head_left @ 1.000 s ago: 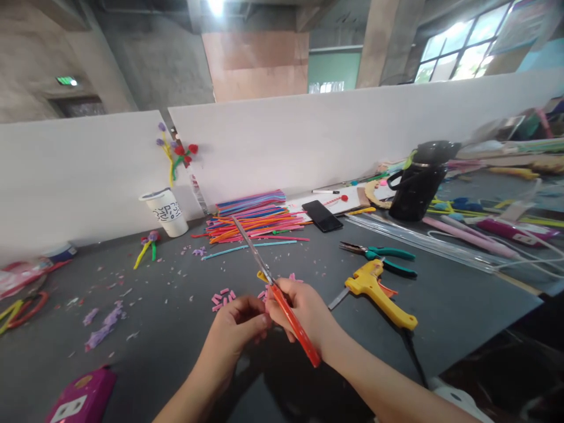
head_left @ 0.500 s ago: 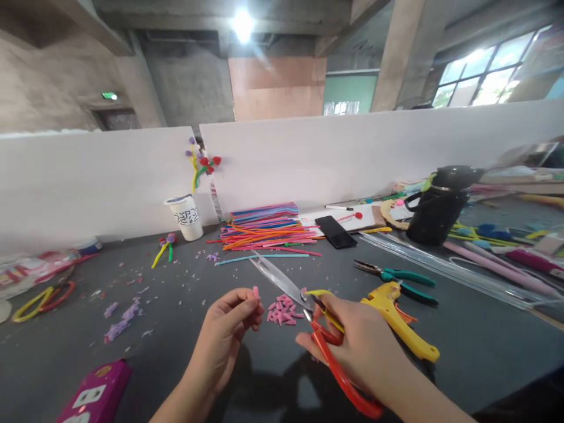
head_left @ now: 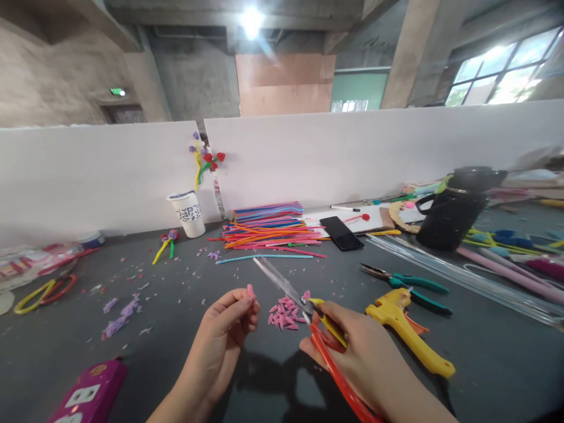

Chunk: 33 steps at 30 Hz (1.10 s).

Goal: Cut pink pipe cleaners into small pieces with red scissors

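Fingers (head_left: 241,308) of the left hand (head_left: 218,335), parted from the other within the last second, pinch a small pink fuzzy piece (head_left: 250,290) clear of the scissor blades. Rightward, a pile of short pink fuzzy pieces (head_left: 283,315) shows more fully, beside red-and-yellow-handled metal scissors (head_left: 288,289) gripped in the right hand (head_left: 368,346). The pinched piece's lower end and part of the handles are hidden.

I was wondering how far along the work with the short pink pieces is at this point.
Done, it seems: a small pile of pink pieces on the table. In hand: one more pink piece in the left hand, with scissors in the right hand. Left: at least that held piece is off the pile; how many more are wanted, I cannot tell.
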Tool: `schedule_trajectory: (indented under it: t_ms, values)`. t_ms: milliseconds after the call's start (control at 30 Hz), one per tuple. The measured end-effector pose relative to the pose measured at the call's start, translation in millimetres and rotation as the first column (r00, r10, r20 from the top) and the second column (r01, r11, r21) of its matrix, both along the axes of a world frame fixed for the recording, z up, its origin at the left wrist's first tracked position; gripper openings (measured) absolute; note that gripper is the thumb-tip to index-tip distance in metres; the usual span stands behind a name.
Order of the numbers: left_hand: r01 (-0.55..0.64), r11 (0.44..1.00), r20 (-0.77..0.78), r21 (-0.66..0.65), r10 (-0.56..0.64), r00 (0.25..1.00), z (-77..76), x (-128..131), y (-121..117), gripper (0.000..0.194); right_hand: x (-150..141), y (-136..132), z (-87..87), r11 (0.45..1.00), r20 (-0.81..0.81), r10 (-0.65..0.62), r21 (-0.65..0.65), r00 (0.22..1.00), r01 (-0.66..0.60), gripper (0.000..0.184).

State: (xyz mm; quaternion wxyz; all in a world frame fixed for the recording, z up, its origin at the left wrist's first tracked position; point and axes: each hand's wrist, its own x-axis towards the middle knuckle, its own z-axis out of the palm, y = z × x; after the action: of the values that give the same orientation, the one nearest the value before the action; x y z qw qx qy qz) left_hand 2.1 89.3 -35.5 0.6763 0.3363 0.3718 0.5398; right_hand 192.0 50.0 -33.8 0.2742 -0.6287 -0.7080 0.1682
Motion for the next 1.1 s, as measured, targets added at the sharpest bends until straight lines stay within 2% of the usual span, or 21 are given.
schedule_trajectory:
  t_ms: [133,267,400,667,1100]
  values:
    - [-0.005,1.000,0.070,0.007,0.004,0.998,0.6,-1,-1,0.009,-7,-1,-7.4,0.993,0.116,0.058,0.091,0.992,-0.068,0.027]
    - [0.004,0.998,0.106,0.064,-0.011,0.994,4.2,0,-5,0.006,-11,-4,-18.2,0.970,0.254,0.067,0.211,0.965,-0.123,0.032]
    - [-0.002,0.995,0.140,0.095,-0.012,0.990,6.8,2,-7,0.002,-13,-7,-22.7,0.942,0.319,0.051,0.299,0.946,-0.151,0.033]
    - [-0.019,0.994,0.201,0.107,-0.003,0.980,8.5,2,-11,0.004,-19,-7,-25.3,0.895,0.334,-0.008,0.423,0.942,-0.143,0.032]
    - [-0.035,0.996,0.275,0.087,0.010,0.962,7.9,5,-15,0.010,-23,-7,-27.6,0.862,0.358,-0.007,0.475,0.934,-0.176,0.030]
